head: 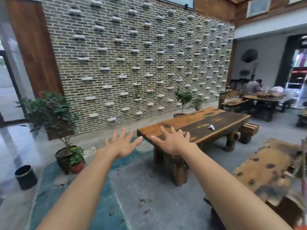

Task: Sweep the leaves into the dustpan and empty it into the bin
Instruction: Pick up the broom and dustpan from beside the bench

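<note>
Head view: shows two bare arms stretched forward over a grey and teal floor. Left hand and right hand both flat, palms down, fingers splayed well apart, gripping nothing. Just beyond the right fingertips, the near end of a long wooden table; beyond the left fingertips, a grey brick wall. Well below and nearer than the fingers, between the forearms, a few dry leaves scattered on the floor. Far out to the left of the left fingers, past potted plants, a dark round bin standing on the floor. No broom or dustpan visible anywhere; a dark shape under the right forearm too hidden to name.

Likely the very start: nothing swept. Best to fetch broom and dustpan first, then draw the scattered leaves into one pile with short, low strokes, press the pan edge flat to the floor, and carry it level to the bin.

No readable brand, label or writing anywhere.
</note>
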Demonstrator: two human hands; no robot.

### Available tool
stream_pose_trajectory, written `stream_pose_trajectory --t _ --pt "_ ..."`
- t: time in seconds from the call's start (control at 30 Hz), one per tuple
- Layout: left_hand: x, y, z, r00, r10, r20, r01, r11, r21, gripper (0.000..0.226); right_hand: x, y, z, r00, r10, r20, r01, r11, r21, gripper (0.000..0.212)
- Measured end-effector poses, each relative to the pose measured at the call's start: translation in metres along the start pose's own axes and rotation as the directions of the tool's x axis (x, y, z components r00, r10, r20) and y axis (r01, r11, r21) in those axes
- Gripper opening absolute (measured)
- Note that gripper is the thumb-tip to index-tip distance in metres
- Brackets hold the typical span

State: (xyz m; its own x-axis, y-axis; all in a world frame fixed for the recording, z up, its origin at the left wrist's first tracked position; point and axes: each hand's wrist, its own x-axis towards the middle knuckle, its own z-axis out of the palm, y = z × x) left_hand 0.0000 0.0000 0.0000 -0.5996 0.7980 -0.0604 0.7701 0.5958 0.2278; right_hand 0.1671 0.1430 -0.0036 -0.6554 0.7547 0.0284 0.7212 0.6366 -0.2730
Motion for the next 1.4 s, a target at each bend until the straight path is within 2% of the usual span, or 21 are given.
stream_pose_trajectory --t 0.13,0.3,0.47,0.67,0.8,1.07,1.4 --pt "0.03 0.073 0.028 0.984 0.17 0.05 -0.172 0.985 0.034 0.1 -0.008 0.083 -0.014 0.985 0.161 -0.06 -0.16 0.987 0.011 0.112" --pt "0.057 0.193 0.067 0.942 0.308 0.134 -0.316 0.948 0.037 0.106 -0.03 0.205 -0.019 0.947 0.311 -0.075 -0.31 0.95 0.025 0.116" --pt "0.069 0.311 0.113 0.87 0.433 0.235 -0.452 0.892 0.028 0.091 -0.064 0.321 -0.031 0.882 0.46 -0.103 -0.458 0.888 0.04 0.115" --pt "0.071 0.451 0.176 0.765 0.576 0.288 -0.611 0.791 0.038 0.068 -0.112 0.449 -0.047 0.796 0.599 -0.089 -0.597 0.8 0.05 0.114" --pt "0.067 0.524 0.218 0.732 0.618 0.285 -0.641 0.768 -0.02 0.084 -0.131 0.512 -0.048 0.745 0.659 -0.101 -0.659 0.751 0.033 0.108" --pt "0.105 0.65 0.289 0.635 0.694 0.341 -0.722 0.69 -0.06 0.095 -0.129 0.636 -0.04 0.653 0.755 -0.06 -0.756 0.655 0.014 0.098" --pt "0.226 0.836 0.361 0.559 0.732 0.389 -0.753 0.645 -0.131 0.101 -0.035 0.83 -0.062 0.565 0.824 -0.023 -0.823 0.566 0.054 0.099"
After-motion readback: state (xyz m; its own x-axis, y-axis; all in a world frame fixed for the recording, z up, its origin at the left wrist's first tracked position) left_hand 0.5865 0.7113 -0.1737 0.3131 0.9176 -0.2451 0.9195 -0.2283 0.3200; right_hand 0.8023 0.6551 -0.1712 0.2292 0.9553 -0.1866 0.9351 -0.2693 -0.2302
